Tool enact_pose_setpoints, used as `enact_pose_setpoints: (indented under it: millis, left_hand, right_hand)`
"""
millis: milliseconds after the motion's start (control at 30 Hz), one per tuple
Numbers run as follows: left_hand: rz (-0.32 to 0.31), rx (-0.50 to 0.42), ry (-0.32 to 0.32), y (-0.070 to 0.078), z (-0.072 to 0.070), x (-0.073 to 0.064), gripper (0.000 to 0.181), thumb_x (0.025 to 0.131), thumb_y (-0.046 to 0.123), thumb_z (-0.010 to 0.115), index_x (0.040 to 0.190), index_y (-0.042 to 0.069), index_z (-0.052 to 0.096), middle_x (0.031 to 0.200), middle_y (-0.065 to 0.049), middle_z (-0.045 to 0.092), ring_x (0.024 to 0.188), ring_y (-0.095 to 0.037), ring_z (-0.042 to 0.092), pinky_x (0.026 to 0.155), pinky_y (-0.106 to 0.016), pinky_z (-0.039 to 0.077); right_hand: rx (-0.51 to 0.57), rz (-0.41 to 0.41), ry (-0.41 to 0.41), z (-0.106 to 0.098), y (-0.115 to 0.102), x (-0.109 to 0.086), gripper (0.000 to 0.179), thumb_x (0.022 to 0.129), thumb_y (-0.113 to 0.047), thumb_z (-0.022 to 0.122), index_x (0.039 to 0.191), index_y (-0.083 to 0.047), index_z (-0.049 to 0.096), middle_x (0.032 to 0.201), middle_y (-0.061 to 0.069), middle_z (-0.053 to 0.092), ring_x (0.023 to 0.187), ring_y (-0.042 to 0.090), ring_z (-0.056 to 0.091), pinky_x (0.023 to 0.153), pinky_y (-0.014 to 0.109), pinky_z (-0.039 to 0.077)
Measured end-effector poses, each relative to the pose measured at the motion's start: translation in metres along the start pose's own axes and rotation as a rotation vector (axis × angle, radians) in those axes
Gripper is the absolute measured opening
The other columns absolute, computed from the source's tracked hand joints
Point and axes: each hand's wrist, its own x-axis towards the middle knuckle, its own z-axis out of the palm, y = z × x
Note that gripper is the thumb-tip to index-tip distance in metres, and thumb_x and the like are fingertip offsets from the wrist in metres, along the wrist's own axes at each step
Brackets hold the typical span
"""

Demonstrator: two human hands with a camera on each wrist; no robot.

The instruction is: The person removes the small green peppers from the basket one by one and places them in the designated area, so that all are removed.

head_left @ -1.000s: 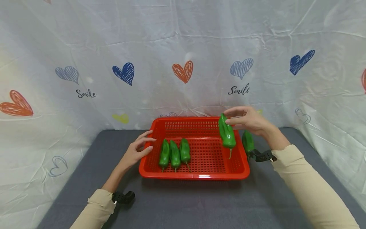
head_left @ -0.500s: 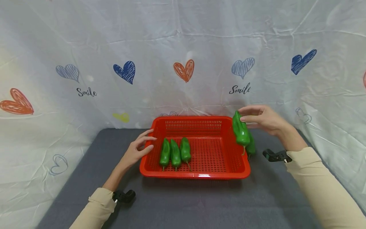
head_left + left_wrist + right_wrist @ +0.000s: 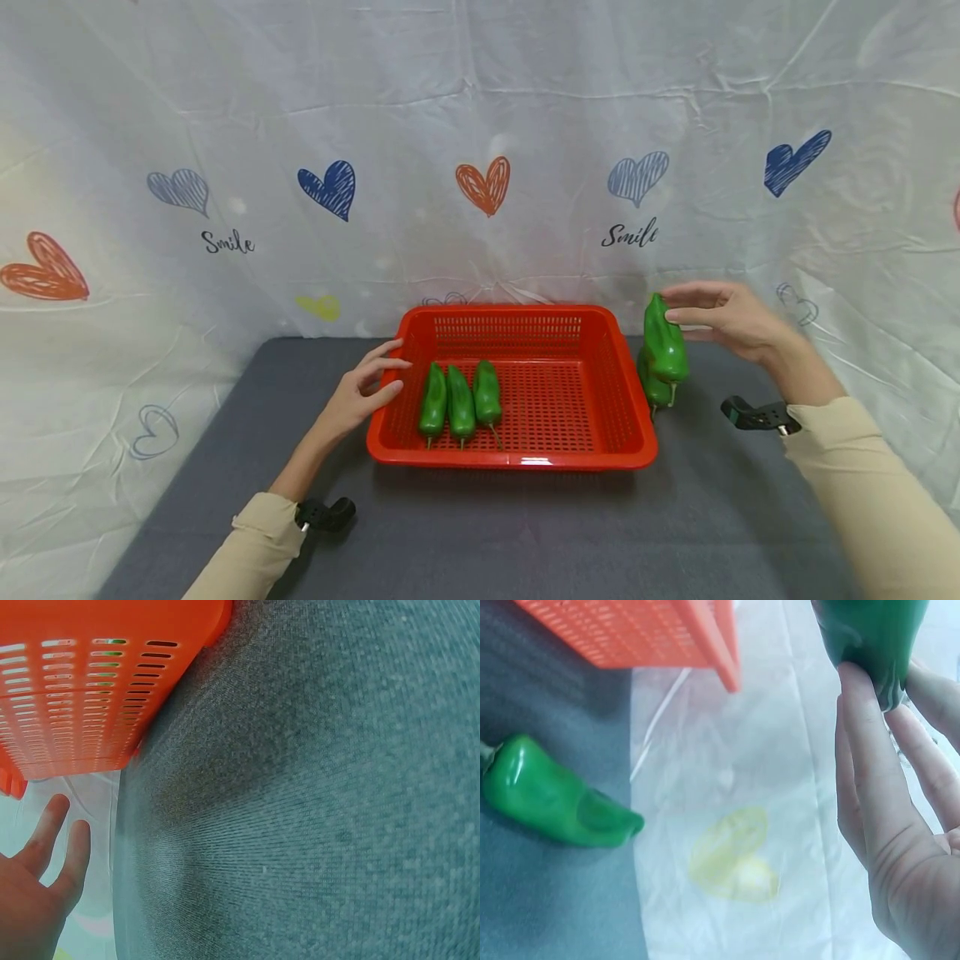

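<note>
My right hand (image 3: 731, 321) pinches a green pepper (image 3: 666, 342) near its narrow tip, just outside the red basket's right rim. The pepper hangs with its stem downward. In the head view it overlaps a second green pepper (image 3: 654, 392), which lies on the table; the right wrist view shows that table pepper (image 3: 555, 795) whole. Three more peppers (image 3: 461, 404) lie side by side in the left half of the plastic basket (image 3: 513, 460). At the basket's left rim, my left hand (image 3: 360, 392) has its fingers loosely spread, the fingertips right at the edge.
A dark grey cloth (image 3: 517, 533) covers the table. Behind it hangs a white curtain (image 3: 405, 100) printed with hearts and "Smile". Slotted walls of the basket (image 3: 82, 697) rise beside the left hand. Each wrist wears a black camera strap (image 3: 757, 414).
The right hand has carried its pepper rightward, from over the basket's right side to beyond the rim, in front of the table pepper. The left hand has stayed put.
</note>
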Motion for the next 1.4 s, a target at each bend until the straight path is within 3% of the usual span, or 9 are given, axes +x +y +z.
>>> enact_pose_setpoints:
  millis: [600,800,933,1033,1200,1300,1400]
  left_hand:
    - [0.006,-0.006,-0.001,-0.001,0.000,0.000,0.032,0.097,-0.006,0.061,0.129,-0.005,0.062,0.158,-0.017,0.035,0.144,-0.036,0.031,0.105,-0.069,0.029]
    - [0.007,0.006,0.000,-0.002,0.000,0.000,0.032,0.097,-0.006,0.062,0.130,-0.003,0.063,0.158,-0.016,0.036,0.144,-0.035,0.032,0.105,-0.068,0.029]
    - [0.012,0.008,0.001,-0.002,0.000,0.000,0.033,0.097,-0.007,0.061,0.129,-0.004,0.063,0.158,-0.017,0.035,0.143,-0.035,0.033,0.105,-0.063,0.033]
    - [0.010,0.008,-0.001,0.000,0.001,0.000,0.033,0.097,-0.007,0.061,0.130,-0.005,0.062,0.158,-0.017,0.035,0.143,-0.034,0.034,0.105,-0.062,0.035]
    - [0.006,0.004,-0.003,0.000,0.001,0.000,0.033,0.097,-0.006,0.062,0.130,-0.003,0.063,0.158,-0.016,0.035,0.143,-0.034,0.034,0.104,-0.064,0.034]
    - [0.005,0.003,-0.005,0.000,0.001,0.000,0.033,0.097,-0.006,0.062,0.130,-0.003,0.063,0.158,-0.016,0.035,0.143,-0.034,0.034,0.104,-0.061,0.036]
    - [0.008,0.004,-0.004,0.000,0.000,0.000,0.033,0.097,-0.006,0.062,0.130,-0.002,0.063,0.158,-0.017,0.035,0.143,-0.034,0.033,0.106,-0.045,0.039]
  right_hand:
    - [-0.038,0.060,0.055,-0.032,0.031,-0.014,0.034,0.096,0.006,0.065,0.130,-0.002,0.067,0.119,-0.003,0.070,0.105,0.014,0.067,0.082,0.034,0.057]
    - [-0.033,0.056,0.052,-0.038,0.047,-0.015,0.033,0.096,0.008,0.065,0.127,-0.003,0.070,0.117,-0.004,0.071,0.103,0.014,0.068,0.081,0.035,0.057]
    - [-0.093,0.052,0.054,-0.042,0.061,-0.016,0.036,0.096,0.005,0.066,0.132,0.000,0.065,0.118,-0.007,0.070,0.105,0.011,0.067,0.081,0.035,0.057]
    - [-0.136,0.071,0.062,-0.046,0.074,-0.017,0.040,0.097,0.001,0.068,0.136,0.003,0.061,0.118,-0.010,0.069,0.106,0.009,0.066,0.081,0.035,0.057]
    - [-0.119,0.110,0.077,-0.053,0.092,-0.020,0.043,0.096,0.001,0.068,0.138,0.004,0.059,0.117,-0.011,0.069,0.106,0.008,0.066,0.083,0.035,0.056]
    - [-0.115,0.132,0.084,-0.058,0.098,-0.018,0.046,0.096,0.000,0.069,0.140,0.005,0.056,0.117,-0.012,0.069,0.106,0.007,0.066,0.083,0.035,0.056]
    - [-0.114,0.149,0.084,-0.062,0.103,-0.016,0.049,0.097,-0.001,0.069,0.143,0.006,0.053,0.117,-0.013,0.069,0.106,0.007,0.066,0.084,0.035,0.056]
